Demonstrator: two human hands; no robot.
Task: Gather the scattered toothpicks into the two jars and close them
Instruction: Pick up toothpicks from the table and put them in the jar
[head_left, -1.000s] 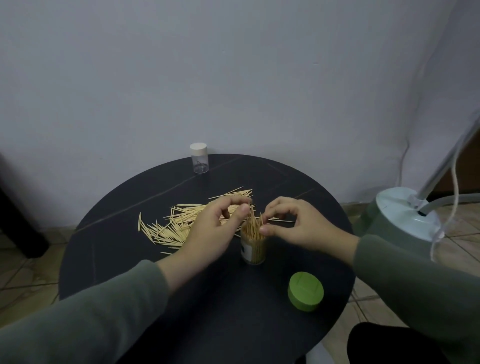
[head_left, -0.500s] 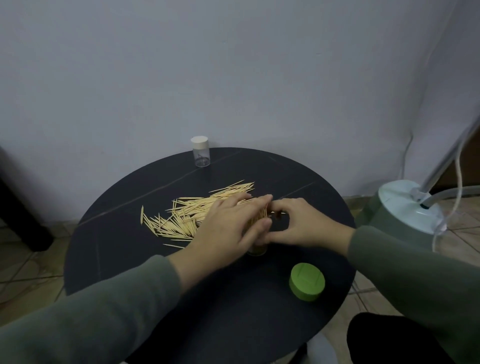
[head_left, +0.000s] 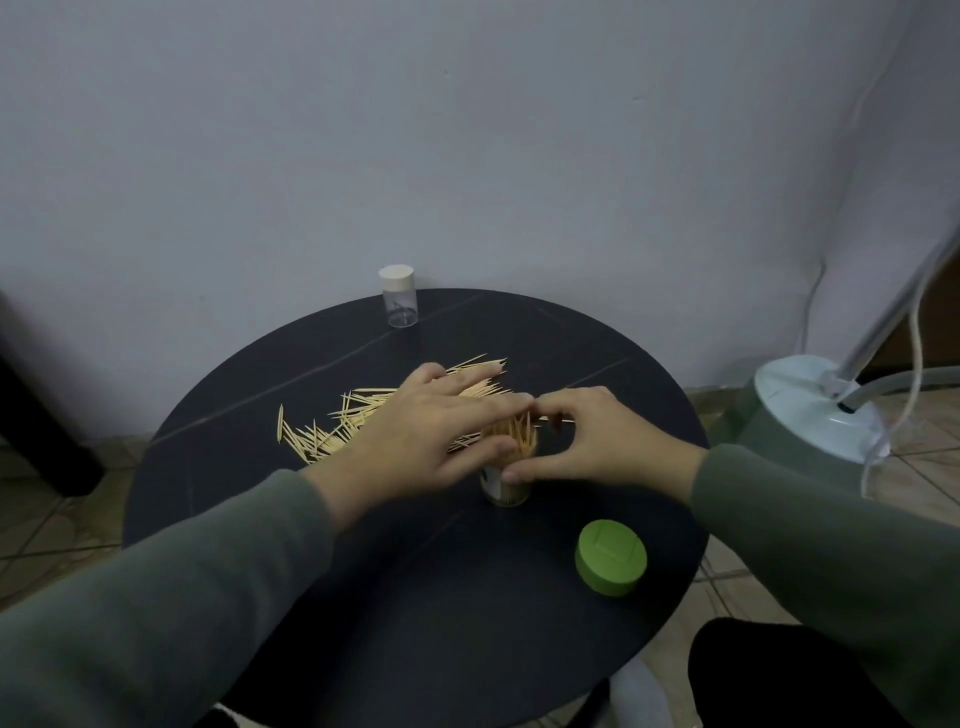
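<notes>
While your left hand (head_left: 441, 426) lies flat, fingers straight, over the toothpicks (head_left: 332, 434) mid-surface, right hand (head_left: 587, 441) w/ curled grip steadies the jar (head_left: 506, 480). They're light, stiff, rolly; pinch small bundles mid-length.

A plain pale grey-blue wall (head_left: 467, 130) fills the upper half of the view, evenly and dimly lit. A round black bench (head_left: 249, 457) stands against it at centre. The floor (head_left: 67, 519) is tiled in beige-brown, showing at 8 o'clock and again at 4 o'clock. A dark piece of furniture (head_left: 36, 415) sits at 9 o'clock. At 3 o'clock stands a green-and-white appliance base (head_left: 810, 415) with a pole and pale hose (head_left: 917, 332) rising from it, and a thin white cable (head_left: 810, 306) runs down the wall.
</notes>
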